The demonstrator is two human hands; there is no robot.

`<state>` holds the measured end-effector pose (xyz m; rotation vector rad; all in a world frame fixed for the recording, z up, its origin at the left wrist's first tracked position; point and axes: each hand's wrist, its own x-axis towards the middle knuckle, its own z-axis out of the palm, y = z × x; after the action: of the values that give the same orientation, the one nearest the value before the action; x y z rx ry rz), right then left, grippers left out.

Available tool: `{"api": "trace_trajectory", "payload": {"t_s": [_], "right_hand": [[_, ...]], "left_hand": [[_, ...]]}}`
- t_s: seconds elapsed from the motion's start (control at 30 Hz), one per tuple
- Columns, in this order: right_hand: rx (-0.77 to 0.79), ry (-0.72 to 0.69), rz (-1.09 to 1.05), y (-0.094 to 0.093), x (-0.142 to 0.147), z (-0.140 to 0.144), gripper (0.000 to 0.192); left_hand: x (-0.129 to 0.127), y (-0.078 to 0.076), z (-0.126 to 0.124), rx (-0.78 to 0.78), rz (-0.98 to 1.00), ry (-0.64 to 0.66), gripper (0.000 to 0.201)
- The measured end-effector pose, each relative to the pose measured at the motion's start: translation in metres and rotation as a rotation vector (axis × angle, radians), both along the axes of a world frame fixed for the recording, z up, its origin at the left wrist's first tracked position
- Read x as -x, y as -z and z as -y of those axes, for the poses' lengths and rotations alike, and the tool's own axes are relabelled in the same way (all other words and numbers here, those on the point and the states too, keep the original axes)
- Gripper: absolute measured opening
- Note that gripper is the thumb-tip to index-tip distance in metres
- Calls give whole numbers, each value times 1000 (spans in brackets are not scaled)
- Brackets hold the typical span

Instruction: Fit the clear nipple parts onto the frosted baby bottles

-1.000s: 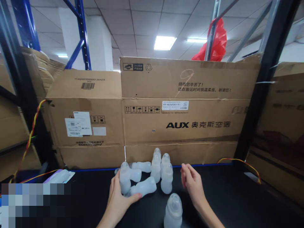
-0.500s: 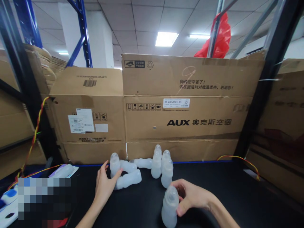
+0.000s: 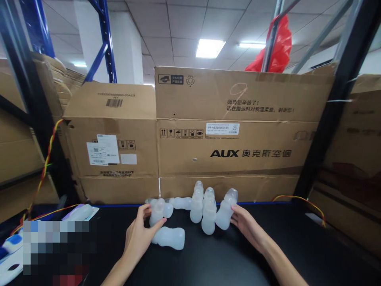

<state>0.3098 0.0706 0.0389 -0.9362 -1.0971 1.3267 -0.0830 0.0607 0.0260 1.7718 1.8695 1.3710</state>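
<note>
A cluster of frosted plastic bottles is seen at the lower centre of the frame, on a black table (image 3: 268,254) just in front of stacked cardboard boxes (image 3: 232,131). The left hand (image 3: 139,236) is closed around an upright bottle (image 3: 157,212), thumb on its near side and fingers curled behind it. A lying bottle (image 3: 169,237) rests just right of that hand, apparently touching the thumb, though the contact is not clearly shown. The right hand (image 3: 245,224) is held against a tilted bottle (image 3: 226,214), fingers extended along its right side in a light grip, the bottle leaning away to the upper right. Two standing bottles (image 3: 204,208) are found between the hands, and another is laid flat behind them. A red bag (image 3: 275,43) hangs at the upper right of the frame.
</note>
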Motion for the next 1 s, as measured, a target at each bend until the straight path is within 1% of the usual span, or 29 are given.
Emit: {"api": "trace_trajectory", "payload": {"t_s": [0.07, 0.17, 0.23, 0.3, 0.37, 0.43, 0.5, 0.57, 0.63, 0.67, 0.7, 0.77, 0.83, 0.9, 0.93, 0.97, 1.0], "right_hand": [[-12, 75, 2, 4, 8, -5, 52], [-53, 199, 70, 7, 20, -9, 54], [-99, 240, 106, 7, 28, -9, 56], [-141, 252, 136, 8, 37, -8, 60], [-170, 243, 158, 12, 47, -7, 66], [-191, 232, 176, 19, 58, -7, 71], [-207, 228, 191, 27, 69, -8, 76], [-223, 241, 212, 36, 80, -9, 78], [-246, 252, 247, 43, 90, -9, 74], [-261, 250, 265, 46, 94, -8, 70], [-280, 243, 283, 47, 99, -8, 65], [-324, 223, 316, 48, 107, -4, 57], [-372, 218, 361, 46, 113, 1, 50], [-417, 237, 422, 43, 117, 7, 48], [-438, 246, 455, 41, 118, 10, 48], [-458, 257, 489, 39, 119, 12, 48], [-476, 266, 518, 38, 118, 14, 48]], "left_hand": [[-3, 2, 2, -41, -49, -17, 56], [-3, 7, 3, -131, -151, -11, 41], [-2, 10, 2, -228, -246, 26, 33], [0, 14, -2, -329, -351, 67, 28], [2, 15, -5, -407, -451, 90, 28], [3, 12, -5, -478, -535, 106, 31], [2, 5, 0, -563, -584, 123, 35], [-4, -2, 12, -652, -587, 170, 36], [-16, -5, 26, -724, -574, 280, 42], [-25, -4, 33, -752, -579, 353, 47], [-36, -1, 39, -784, -603, 427, 47], [-59, 9, 46, -877, -686, 520, 29], [-78, 19, 47, -977, -722, 586, 23], [-84, 22, 45, -1037, -725, 615, 19], [-82, 21, 43, -1043, -754, 631, 21], [-76, 18, 40, -1036, -748, 610, 24], [-67, 14, 36, -963, -744, 549, 27]]}}
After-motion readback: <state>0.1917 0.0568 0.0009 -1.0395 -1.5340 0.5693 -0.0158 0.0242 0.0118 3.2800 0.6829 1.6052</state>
